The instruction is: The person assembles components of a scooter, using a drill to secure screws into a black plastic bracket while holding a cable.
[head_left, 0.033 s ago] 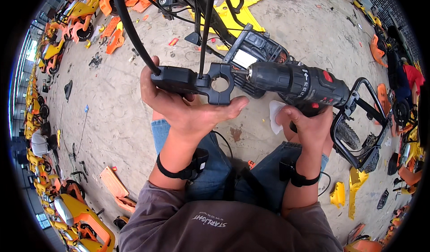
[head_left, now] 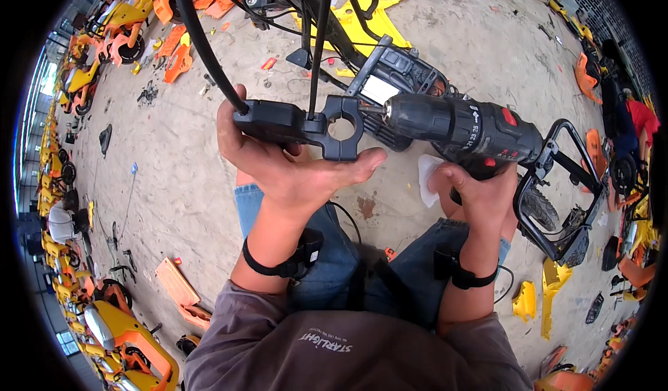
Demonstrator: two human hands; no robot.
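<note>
at the middle of the scene, the left hand (head_left: 285, 179) holds a black ring-clamp housing (head_left: 271, 121), its thumb stretched right along the clamp's near side; most of its fingers are hidden behind the part. two black cables (head_left: 204, 50) run from the housing toward the far edge, where they are cut off. to the right, the right hand (head_left: 481, 195) grips a black cordless drill (head_left: 463, 125); the handle is largely covered, so whether a finger presses the trigger cannot be told. the thin bit (head_left: 372, 110) points left at the clamp's right side, its tip too small to make out. beyond, the drill partly covers a dark mechanical unit (head_left: 400, 67). farther off, a yellow plastic panel (head_left: 386, 22) lies on the floor (head_left: 195, 203), partly hidden by black tubing.
</note>
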